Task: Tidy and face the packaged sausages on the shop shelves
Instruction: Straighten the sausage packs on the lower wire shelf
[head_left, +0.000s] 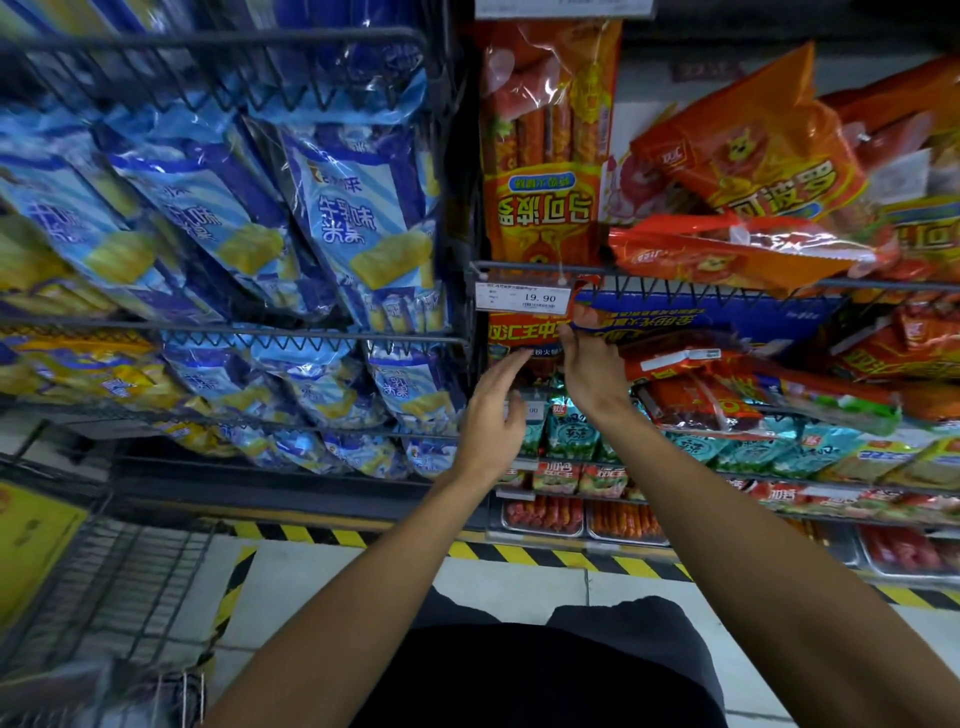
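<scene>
Red and orange sausage packs fill the right-hand wire shelves; one tall orange pack (545, 171) stands upright, others (748, 156) lie tilted and jumbled. Below the wire rail (675, 278) lies a blue sausage pack (717, 312). My right hand (589, 371) pinches its left corner, beside a red pack (524, 335). My left hand (493, 410) hovers just left of it with fingers straight and spread, holding nothing. Green sausage packs (571, 428) sit on the shelf beneath my hands, partly hidden by my wrists.
Blue and yellow snack bags (332, 218) crowd the wire racks on the left. A price tag reading 19.90 (523, 297) hangs on the rail. Trays of loose red sausages (545, 514) line the bottom shelf. A wire trolley (104, 597) stands at lower left above striped floor tape.
</scene>
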